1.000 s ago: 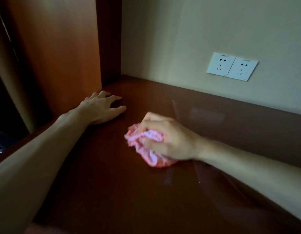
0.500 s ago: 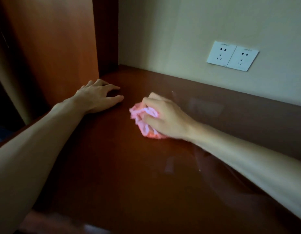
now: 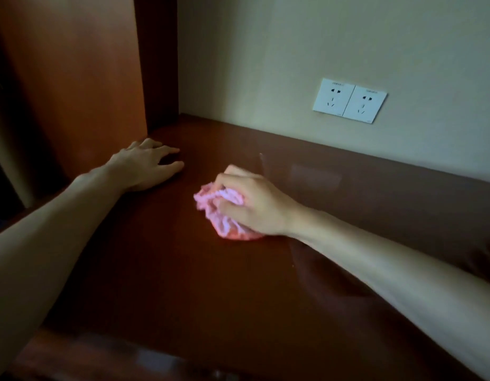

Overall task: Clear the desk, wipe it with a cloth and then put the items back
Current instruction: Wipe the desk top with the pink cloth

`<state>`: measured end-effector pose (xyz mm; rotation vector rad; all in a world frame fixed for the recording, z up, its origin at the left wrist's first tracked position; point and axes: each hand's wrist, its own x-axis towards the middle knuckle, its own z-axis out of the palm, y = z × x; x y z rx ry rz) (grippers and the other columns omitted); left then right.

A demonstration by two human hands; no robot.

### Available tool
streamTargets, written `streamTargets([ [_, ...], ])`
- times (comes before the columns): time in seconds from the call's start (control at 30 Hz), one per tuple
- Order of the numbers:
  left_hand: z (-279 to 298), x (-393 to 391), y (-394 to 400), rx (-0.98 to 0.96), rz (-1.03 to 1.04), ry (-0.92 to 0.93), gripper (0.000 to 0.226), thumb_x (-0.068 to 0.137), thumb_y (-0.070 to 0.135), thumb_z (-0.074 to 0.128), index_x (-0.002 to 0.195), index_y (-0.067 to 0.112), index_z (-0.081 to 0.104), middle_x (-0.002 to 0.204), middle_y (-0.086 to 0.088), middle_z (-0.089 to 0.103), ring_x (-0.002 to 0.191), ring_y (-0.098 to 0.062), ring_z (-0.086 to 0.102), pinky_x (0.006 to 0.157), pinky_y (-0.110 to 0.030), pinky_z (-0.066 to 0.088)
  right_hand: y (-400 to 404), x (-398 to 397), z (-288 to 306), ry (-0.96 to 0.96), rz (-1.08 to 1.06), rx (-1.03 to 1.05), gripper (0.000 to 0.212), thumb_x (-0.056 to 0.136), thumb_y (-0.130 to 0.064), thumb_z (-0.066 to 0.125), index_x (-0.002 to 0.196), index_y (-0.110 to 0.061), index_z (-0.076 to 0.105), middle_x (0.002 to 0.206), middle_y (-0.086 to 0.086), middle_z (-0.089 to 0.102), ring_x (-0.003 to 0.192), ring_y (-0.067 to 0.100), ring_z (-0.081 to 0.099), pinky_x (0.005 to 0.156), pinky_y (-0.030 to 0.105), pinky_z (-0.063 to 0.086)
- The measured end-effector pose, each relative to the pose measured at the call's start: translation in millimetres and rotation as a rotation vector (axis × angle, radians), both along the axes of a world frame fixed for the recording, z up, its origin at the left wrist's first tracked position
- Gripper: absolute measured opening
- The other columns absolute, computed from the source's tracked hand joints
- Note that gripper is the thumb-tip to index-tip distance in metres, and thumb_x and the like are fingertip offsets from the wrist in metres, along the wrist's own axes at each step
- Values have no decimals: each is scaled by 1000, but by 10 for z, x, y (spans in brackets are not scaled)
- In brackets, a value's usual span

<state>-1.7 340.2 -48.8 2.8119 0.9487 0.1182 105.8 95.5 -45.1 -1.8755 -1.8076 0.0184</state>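
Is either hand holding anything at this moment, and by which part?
The right hand grips a bunched pink cloth around its top, pressing it on the desk. The left hand holds nothing; it rests flat on the desk.

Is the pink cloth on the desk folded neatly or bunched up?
Bunched up: the pink cloth is a crumpled wad, creases bulging out under the gripping right hand.

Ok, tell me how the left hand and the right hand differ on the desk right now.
The left hand lies flat with fingers spread, holding nothing; the right hand is curled around a bunched pink cloth. The left hand sits near the wooden side panel; the right hand is nearer the middle, below the wall sockets. Both rest on the desk, with bare forearms.
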Motion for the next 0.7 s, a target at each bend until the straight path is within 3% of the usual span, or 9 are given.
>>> streamTargets([
  [0.13, -4, -13, 1, 16, -6, -34, 62, 95, 71, 34, 152, 46, 33, 163, -2, 26, 148, -32, 24, 113, -54, 30, 85, -62, 21, -73, -54, 20, 16, 91, -28, 60, 102, -17, 64, 96, -3, 50, 93, 16, 51, 75, 30, 34],
  [0.27, -6, -23, 7, 34, -15, -55, 61, 96, 69, 35, 152, 44, 34, 162, -3, 27, 147, -31, 26, 114, -52, 28, -184, -490, -122, -53, 206, 24, 29, 90, -23, 64, 111, -3, 69, 104, 10, 58, 92, 13, 49, 90, 16, 36],
  [0.33, -17, -20, -3, 20, -17, -47, 61, 96, 69, 35, 153, 45, 33, 163, -3, 26, 148, -31, 25, 114, -52, 28, -230, -500, -128, -17, 280, 34, 32, 92, -28, 62, 112, -4, 68, 106, 8, 56, 93, 12, 48, 90, 26, 40],
  [0.4, -26, -23, -2, 26, -19, -56, 61, 96, 69, 35, 153, 44, 33, 163, -3, 26, 148, -31, 25, 115, -52, 27, -205, -458, -55, -49, 290, 28, 20, 92, -24, 71, 108, -13, 68, 105, 1, 55, 94, 13, 51, 84, 30, 43],
  [0.5, -18, -38, -9, 18, -15, -59, 60, 97, 67, 36, 152, 44, 35, 162, -4, 27, 147, -32, 26, 115, -52, 27, 129, -299, 6, -39, 55, 49, 14, 92, -22, 68, 103, -13, 66, 98, -1, 51, 94, 20, 54, 78, 30, 39],
  [0.57, -14, -36, -12, 28, -8, -59, 60, 97, 67, 36, 152, 43, 35, 162, -3, 28, 147, -32, 27, 115, -52, 27, 334, -298, 2, -60, -53, 36, 12, 91, -23, 63, 101, -15, 62, 97, -2, 48, 96, 25, 52, 82, 38, 45],
  [0.7, -15, -50, 0, 22, -14, -51, 61, 97, 69, 35, 153, 44, 33, 163, -2, 26, 147, -31, 27, 116, -51, 27, 64, -615, -58, -117, 94, 85, 25, 87, -26, 72, 109, -17, 65, 104, 5, 51, 99, 29, 54, 84, 48, 47],
])
